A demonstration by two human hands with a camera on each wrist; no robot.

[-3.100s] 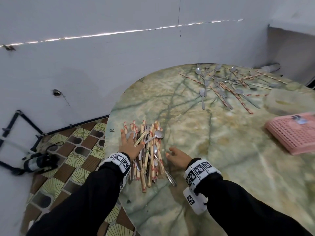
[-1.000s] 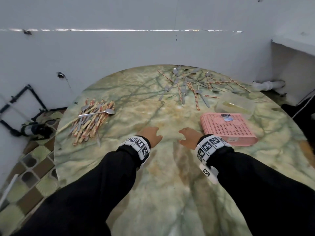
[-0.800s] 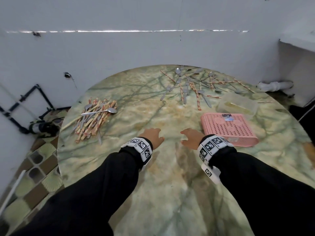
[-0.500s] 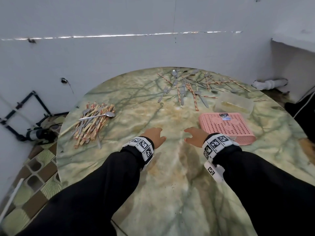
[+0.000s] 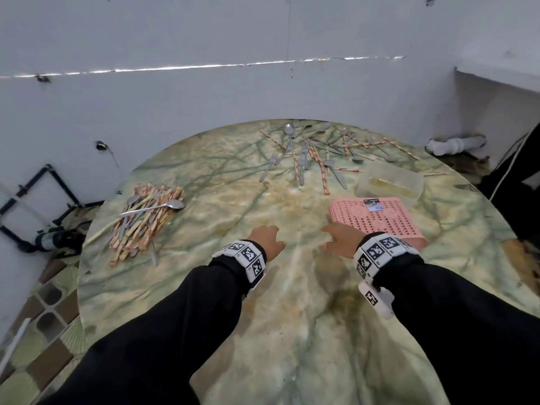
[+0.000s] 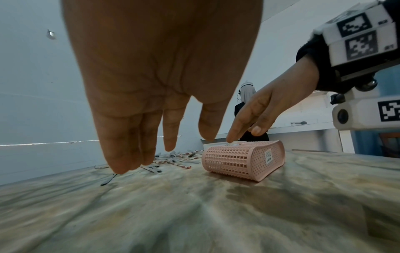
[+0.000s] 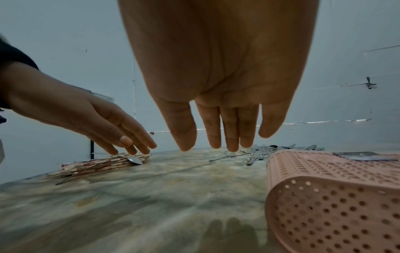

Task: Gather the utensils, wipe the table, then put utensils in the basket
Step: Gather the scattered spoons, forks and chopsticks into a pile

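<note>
A gathered pile of wrapped chopsticks and spoons (image 5: 146, 217) (image 7: 103, 163) lies at the table's left edge. More forks, spoons and chopsticks (image 5: 318, 153) lie scattered at the far side. A pink perforated basket (image 5: 375, 219) (image 6: 242, 161) (image 7: 333, 196) sits upside down right of centre. My left hand (image 5: 267, 239) (image 6: 155, 154) and right hand (image 5: 336, 236) (image 7: 216, 142) hover over the middle of the table, fingers straight, holding nothing. The right hand is just left of the basket.
The round green marble table (image 5: 292, 331) stands against a white wall. A clear plastic container (image 5: 391, 182) sits behind the basket. A white pipe (image 5: 455, 144) lies at the far right, with black pipes and tiled floor (image 5: 43, 302) to the left.
Both hands left the gathered pile at the left edge and came to the middle of the table. Over the last second they edged slightly forward.
</note>
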